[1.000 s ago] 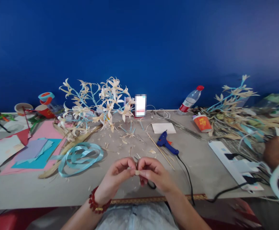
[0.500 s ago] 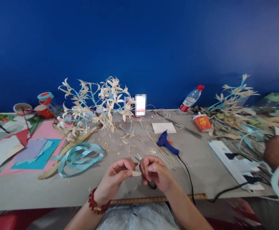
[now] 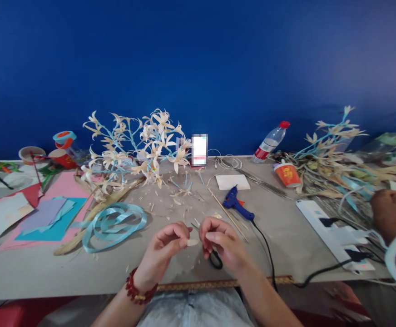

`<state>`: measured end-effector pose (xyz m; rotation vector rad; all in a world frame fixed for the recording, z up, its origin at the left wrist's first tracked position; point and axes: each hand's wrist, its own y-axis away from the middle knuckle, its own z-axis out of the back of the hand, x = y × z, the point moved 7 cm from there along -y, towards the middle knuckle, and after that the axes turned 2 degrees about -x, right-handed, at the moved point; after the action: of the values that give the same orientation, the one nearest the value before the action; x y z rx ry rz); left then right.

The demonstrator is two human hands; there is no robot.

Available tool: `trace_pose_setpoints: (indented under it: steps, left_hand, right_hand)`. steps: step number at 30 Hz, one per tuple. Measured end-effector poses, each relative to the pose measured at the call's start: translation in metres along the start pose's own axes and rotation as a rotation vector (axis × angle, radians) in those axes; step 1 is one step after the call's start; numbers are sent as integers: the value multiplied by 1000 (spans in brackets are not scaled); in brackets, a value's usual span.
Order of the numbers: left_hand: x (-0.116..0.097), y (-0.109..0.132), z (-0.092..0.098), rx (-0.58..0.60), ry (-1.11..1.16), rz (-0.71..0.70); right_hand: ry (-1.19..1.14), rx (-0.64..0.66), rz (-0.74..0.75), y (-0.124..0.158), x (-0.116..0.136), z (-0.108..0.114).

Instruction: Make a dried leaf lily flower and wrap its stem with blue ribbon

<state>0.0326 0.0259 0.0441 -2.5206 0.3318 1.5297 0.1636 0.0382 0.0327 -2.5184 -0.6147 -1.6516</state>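
Observation:
My left hand (image 3: 169,243) pinches a small pale petal (image 3: 192,243) between thumb and forefinger, its free end pointing right. Close by, my right hand (image 3: 223,240) has its fingers curled and its thumb near the forefinger; whatever it may hold is hidden. It is apart from the petal. Below my right hand lie scissors; a black handle loop (image 3: 215,260) and the blade tips show, while the hand covers the middle. Dried petal scraps (image 3: 175,201) and short light-blue stems lie beyond my hands. Behind them stands a bunch of cream flowers (image 3: 162,147) on light-blue stems.
Light-blue ribbon (image 3: 116,227) and coloured paper (image 3: 48,227) lie left. To the right are a blue glue gun (image 3: 237,204) with its cord, a power strip (image 3: 327,236), an orange cup (image 3: 287,175) and a bottle (image 3: 269,143). Another person's hand (image 3: 390,211) is at far right.
My hands have moved slightly apart, and the petal has come away from my right fingers. The other person's hand at far right has shifted a little.

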Motion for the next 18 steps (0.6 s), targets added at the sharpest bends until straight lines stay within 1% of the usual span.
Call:
trace_pose_setpoints:
  steps: [2, 5, 11, 13, 18]
  left_hand:
    - [0, -1, 1, -17, -43, -14]
    - [-1, -1, -2, -6, -79, -2]
    - [-2, -1, -5, -19, -174, 35]
    - [1, -2, -7, 0, -109, 61]
    - [13, -5, -10, 27, 180, 191]
  right_hand:
    - [97, 23, 23, 2, 4, -5]
    - [201, 37, 51, 5, 10, -14]
    - [352, 23, 78, 4, 11, -17]
    - [320, 23, 81, 4, 9, -16]
    - [12, 31, 40, 5, -2, -10]
